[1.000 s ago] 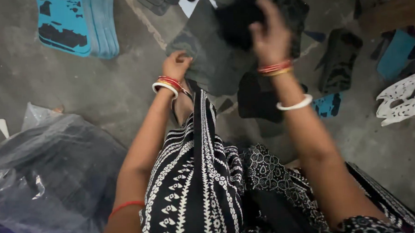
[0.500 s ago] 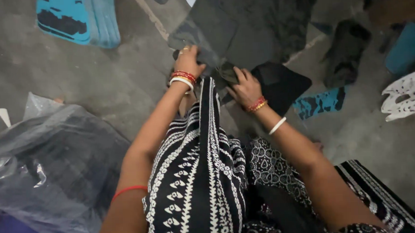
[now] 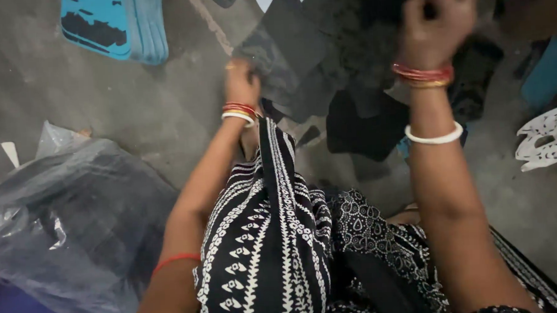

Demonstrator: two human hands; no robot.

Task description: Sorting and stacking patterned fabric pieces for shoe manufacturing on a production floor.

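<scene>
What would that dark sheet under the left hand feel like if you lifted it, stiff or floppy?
Probably floppy: the dark sheet lies flat on the floor with soft, uneven edges under the left hand. It looks thin, so likely light. The raised right hand grips a dark piece that seems to hang limp, though blur hides detail.

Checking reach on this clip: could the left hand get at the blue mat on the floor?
Probably yes: the left hand rests on dark cloth, and only bare floor lies between it and the blue mat.
</scene>
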